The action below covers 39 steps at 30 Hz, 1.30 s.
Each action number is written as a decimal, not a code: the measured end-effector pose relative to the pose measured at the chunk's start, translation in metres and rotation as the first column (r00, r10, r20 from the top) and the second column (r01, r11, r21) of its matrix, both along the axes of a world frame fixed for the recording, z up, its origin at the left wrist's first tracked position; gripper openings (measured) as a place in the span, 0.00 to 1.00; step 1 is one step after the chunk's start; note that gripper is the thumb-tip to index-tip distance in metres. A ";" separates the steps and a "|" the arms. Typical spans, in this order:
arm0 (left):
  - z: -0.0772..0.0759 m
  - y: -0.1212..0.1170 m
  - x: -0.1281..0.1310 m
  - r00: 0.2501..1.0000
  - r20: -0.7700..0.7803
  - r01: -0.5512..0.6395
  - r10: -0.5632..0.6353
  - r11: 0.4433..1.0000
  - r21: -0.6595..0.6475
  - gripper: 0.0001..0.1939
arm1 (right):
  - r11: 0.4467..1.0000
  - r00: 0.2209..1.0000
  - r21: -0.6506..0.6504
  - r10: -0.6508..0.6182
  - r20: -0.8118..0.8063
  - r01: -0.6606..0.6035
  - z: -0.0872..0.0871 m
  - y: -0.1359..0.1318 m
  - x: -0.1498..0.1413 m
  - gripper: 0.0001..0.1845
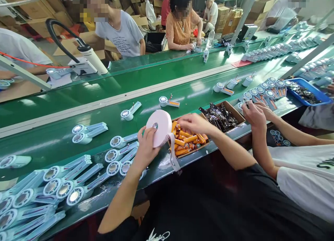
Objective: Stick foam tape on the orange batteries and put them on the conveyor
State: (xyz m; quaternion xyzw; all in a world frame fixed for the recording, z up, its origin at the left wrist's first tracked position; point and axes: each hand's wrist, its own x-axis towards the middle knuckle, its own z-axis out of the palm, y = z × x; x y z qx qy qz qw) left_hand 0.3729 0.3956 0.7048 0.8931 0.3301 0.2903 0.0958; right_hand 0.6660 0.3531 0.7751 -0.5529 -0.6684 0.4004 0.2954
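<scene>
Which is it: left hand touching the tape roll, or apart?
Touching: the head view shows the left hand gripping the tape roll, partly covering its face.

Thick pinkish-white roll of tape [164, 126], held up and tilted, broad round face showing, loose strip [172, 151] hanging down from its edge, orange cylindrical batteries [190, 139] beside it, heaped at odd angles in a shallow open cardboard box [193, 151]

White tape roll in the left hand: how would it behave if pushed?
The white tape roll is round and flat-sided, so it would probably roll if on edge. Its loose tail hangs bent, so likely floppy. Only the left hand grips it, suggesting it's fairly light.
</scene>
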 end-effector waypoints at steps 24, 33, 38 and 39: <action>-0.025 -0.098 -0.035 0.974 0.103 -0.183 0.203 0.968 -0.173 0.47 | 0.907 0.933 0.242 -0.304 -0.193 0.345 -0.051 0.007 0.008 0.17; -0.014 -0.115 -0.040 0.995 0.050 -0.089 0.092 0.995 -0.054 0.46 | 0.750 0.850 0.495 -0.166 -0.500 0.438 -0.031 -0.060 -0.030 0.14; -0.003 -0.121 -0.037 0.999 0.041 -0.007 0.007 1.000 0.014 0.40 | 0.625 0.930 0.705 -0.097 -0.355 0.335 -0.029 -0.073 -0.041 0.18; -0.001 -0.121 -0.037 0.999 0.041 0.009 -0.010 1.000 0.020 0.38 | 0.602 0.940 0.734 -0.087 -0.329 0.313 -0.028 -0.073 -0.043 0.18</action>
